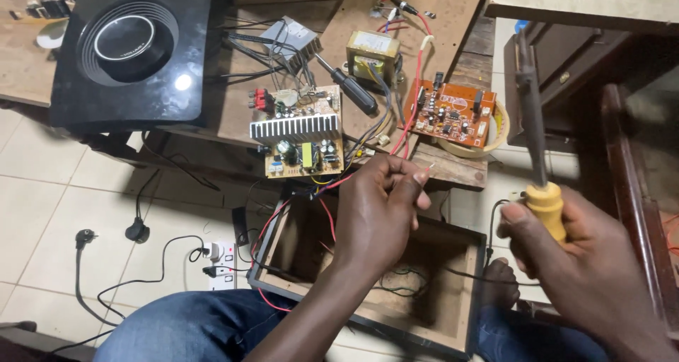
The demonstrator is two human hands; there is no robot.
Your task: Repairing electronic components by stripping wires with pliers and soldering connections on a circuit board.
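My left hand (380,206) pinches thin red wires (409,125) near their bare ends, just above an open wooden box (453,334) resting between my knees. The wires run up to an orange circuit board (450,112) on the wooden bench. My right hand (576,256) grips the yellow handle of a soldering iron (535,132), its dark shaft pointing up and away, to the right of the wire ends. A yellow board with a finned heat sink (300,132) lies at the bench edge, left of my left hand.
A transformer (371,53) and a black-handled screwdriver (348,86) lie on the bench. A black speaker panel (131,47) sits at the left. A power strip (223,265) and loose cables lie on the tiled floor. Dark wooden furniture (636,171) stands at the right.
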